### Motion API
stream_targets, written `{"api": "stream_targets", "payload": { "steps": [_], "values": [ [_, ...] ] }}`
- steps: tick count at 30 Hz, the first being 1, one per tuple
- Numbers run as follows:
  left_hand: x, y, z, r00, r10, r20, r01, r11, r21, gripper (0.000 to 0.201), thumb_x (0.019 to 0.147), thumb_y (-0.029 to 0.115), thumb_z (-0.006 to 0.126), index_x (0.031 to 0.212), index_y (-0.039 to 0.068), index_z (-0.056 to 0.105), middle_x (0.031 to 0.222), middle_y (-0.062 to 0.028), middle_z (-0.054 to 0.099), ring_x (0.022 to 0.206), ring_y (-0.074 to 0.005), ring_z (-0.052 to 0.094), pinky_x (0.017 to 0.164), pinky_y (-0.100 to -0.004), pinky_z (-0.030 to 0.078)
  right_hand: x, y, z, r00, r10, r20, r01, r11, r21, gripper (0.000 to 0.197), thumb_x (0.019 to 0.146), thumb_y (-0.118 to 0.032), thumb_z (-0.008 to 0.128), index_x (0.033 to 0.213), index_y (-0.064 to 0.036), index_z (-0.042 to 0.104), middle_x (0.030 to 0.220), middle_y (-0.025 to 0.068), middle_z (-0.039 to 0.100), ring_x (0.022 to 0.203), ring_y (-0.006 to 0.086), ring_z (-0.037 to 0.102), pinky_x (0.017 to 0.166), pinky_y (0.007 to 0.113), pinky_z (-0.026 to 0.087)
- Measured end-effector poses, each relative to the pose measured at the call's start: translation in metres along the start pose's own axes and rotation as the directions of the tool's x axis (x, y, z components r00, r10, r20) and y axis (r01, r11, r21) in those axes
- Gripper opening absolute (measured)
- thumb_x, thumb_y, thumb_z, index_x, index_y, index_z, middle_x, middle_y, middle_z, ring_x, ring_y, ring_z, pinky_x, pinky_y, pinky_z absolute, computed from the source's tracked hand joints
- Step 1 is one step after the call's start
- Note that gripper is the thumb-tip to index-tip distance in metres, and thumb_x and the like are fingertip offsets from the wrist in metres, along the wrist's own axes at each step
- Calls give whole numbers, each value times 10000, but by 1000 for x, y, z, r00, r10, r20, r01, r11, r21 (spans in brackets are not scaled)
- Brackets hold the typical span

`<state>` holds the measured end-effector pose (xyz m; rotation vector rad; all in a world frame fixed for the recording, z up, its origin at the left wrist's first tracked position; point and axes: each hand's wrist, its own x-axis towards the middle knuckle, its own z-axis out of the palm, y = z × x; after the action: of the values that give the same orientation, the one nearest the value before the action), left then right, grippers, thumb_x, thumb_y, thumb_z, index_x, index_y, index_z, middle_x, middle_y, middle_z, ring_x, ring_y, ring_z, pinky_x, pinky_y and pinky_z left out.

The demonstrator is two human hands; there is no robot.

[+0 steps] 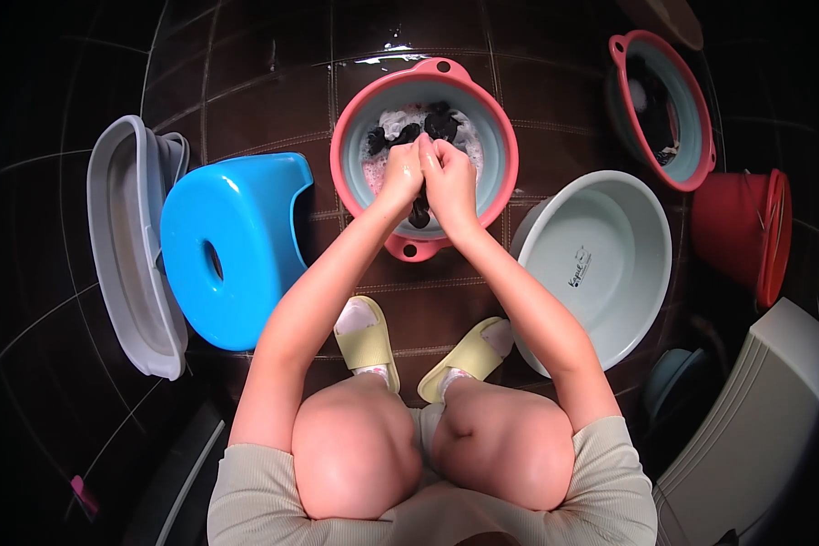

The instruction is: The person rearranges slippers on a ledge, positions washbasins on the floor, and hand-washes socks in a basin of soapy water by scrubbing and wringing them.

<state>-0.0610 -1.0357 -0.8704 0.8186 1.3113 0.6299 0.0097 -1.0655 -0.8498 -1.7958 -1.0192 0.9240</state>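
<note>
A round basin with a pink rim and grey-blue inside stands on the floor ahead of me. Over it, my left hand and my right hand are closed side by side with the knuckles touching. Both grip a dark cloth, whose lower end hangs out beneath them. Its kind of garment cannot be made out. Beyond my hands, more black fabric and a white cloth lie in foamy, pinkish water inside the basin. My fingertips are mostly hidden.
A blue stool and a folded grey tub stand left. To the right are a large pale basin, another pink-rimmed basin holding dark contents, and a red bucket. My feet in yellow slippers rest on dark tiles, wet in places.
</note>
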Motion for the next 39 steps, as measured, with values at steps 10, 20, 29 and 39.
{"api": "stream_targets", "payload": {
  "steps": [10, 20, 29, 39],
  "values": [
    [-6, -4, 10, 951, 310, -10, -299, 923, 241, 482, 890, 295, 348, 642, -77, 527, 524, -177, 528, 484, -257, 529, 502, -368, 380, 16, 14, -7, 1000, -10, 13, 8, 992, 122, 349, 856, -252, 450, 668, 27, 541, 551, 186, 528, 504, 273, 553, 488, 375, 377],
    [-11, -18, 14, 970, 241, 4, -231, 925, 300, 468, 885, 285, 352, 671, -86, 539, 532, -162, 528, 530, -197, 519, 539, -364, 389, 31, 25, -14, 989, 86, 123, -65, 983, -169, 382, 870, -292, 413, 710, 14, 575, 630, 202, 569, 632, 372, 567, 558, 419, 414],
    [-15, -14, 19, 998, -61, -35, 64, 992, 106, 405, 879, 308, 381, 648, 12, 532, 524, -31, 486, 397, -97, 423, 339, -253, 290, 22, 29, -16, 990, 108, 93, -92, 982, -163, 353, 849, -274, 455, 687, 23, 557, 604, 210, 540, 602, 363, 558, 527, 395, 400],
    [18, -23, -8, 958, 52, 282, -90, 988, 123, 482, 883, 397, 380, 845, -47, 565, 725, -39, 565, 661, -103, 491, 618, -247, 393, 49, 64, -38, 896, 333, 294, -417, 857, 302, 339, 804, -357, 580, 765, -22, 612, 602, -27, 531, 527, 52, 478, 472, 211, 350]
  ]
}}
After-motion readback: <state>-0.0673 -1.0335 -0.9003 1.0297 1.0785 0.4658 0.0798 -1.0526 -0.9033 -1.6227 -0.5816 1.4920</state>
